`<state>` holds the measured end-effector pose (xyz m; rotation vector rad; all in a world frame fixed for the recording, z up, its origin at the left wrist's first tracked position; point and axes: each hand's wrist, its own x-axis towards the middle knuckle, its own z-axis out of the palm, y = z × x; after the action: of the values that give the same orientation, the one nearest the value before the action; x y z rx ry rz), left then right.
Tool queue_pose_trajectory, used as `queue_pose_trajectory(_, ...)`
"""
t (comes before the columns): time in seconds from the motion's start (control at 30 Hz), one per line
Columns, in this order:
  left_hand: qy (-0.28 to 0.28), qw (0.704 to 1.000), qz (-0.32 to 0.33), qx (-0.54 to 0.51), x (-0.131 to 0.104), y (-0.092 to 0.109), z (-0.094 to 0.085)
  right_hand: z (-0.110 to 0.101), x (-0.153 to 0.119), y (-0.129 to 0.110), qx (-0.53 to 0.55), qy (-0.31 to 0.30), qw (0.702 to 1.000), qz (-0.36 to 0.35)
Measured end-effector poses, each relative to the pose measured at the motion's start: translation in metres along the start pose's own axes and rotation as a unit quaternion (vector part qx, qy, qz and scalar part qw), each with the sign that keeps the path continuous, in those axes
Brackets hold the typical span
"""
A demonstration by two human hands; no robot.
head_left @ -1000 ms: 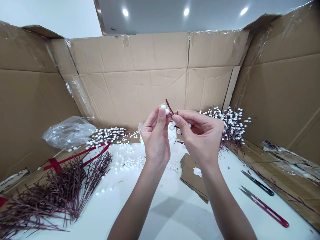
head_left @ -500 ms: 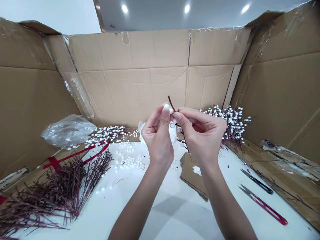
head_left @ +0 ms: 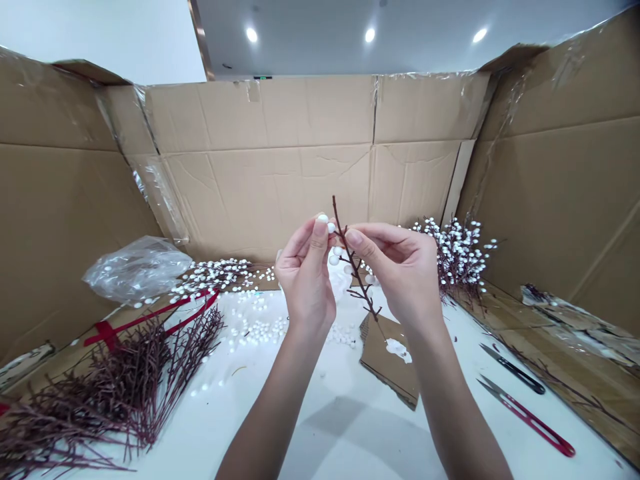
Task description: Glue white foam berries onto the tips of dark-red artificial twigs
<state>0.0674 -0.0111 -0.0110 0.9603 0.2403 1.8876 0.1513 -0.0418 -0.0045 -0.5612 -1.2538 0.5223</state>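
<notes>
A dark brown artificial twig (head_left: pixel 357 275) with short side branches stands tilted between my hands, some white berries (head_left: pixel 335 259) along it. My right hand (head_left: pixel 407 270) pinches it near the upper part with thumb and fingertips. My left hand (head_left: pixel 307 277) is closed, holding small white berries (head_left: pixel 323 219) between thumb and fingers, close beside the twig's top. Whether the lower of these berries touches the twig is hard to tell. Below the twig, a cardboard piece (head_left: pixel 387 373) carries a white glue-like blob (head_left: pixel 399 350).
Bare twigs (head_left: pixel 130 380) lie at left by a red ribbon (head_left: pixel 150 317). Loose white berries (head_left: pixel 260 330) cover the table's middle. Berry-covered branches (head_left: pixel 463 257) lie back right, a plastic bag (head_left: pixel 137 267) back left. Black snips (head_left: pixel 515 369) and red snips (head_left: pixel 530 415) lie right.
The right hand has shifted slightly, and more of the twig shows, now more upright. The left hand with its berries has moved a little left. The view has tilted slightly upward.
</notes>
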Motion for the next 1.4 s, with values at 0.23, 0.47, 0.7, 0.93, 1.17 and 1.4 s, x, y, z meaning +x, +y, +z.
queue_pose_trajectory(0.23, 0.055, 0.996, 0.058, 0.044, 0.012, 0.003, -0.007, -0.001, -0.010, -0.006, -0.220, -0.046, 0.974, 0.016)
queue_pose_trajectory(0.47, 0.053, 0.969, 0.160, 0.182, 0.016, 0.007, -0.014, 0.019, -0.019, 0.012, -0.403, -0.096, 0.910, -0.028)
queue_pose_trajectory(0.7, 0.047, 0.937, 0.237, 0.254, 0.012, 0.006, -0.011, 0.029, -0.017, 0.028, -0.385, 0.004, 0.917, -0.106)
queue_pose_trajectory(0.93, 0.026, 0.889, 0.341, 0.305, 0.008, 0.009, -0.011, 0.023, -0.013, 0.027, -0.291, 0.012, 0.952, -0.095)
queue_pose_trajectory(1.17, 0.060, 0.930, 0.273, 0.239, 0.016, 0.019, -0.016, 0.012, -0.005, 0.022, -0.089, -0.014, 0.995, 0.040)
queue_pose_trajectory(1.4, -0.012, 0.968, 0.148, 0.200, 0.024, 0.008, -0.021, 0.011, 0.001, 0.023, -0.007, -0.005, 0.998, 0.064)
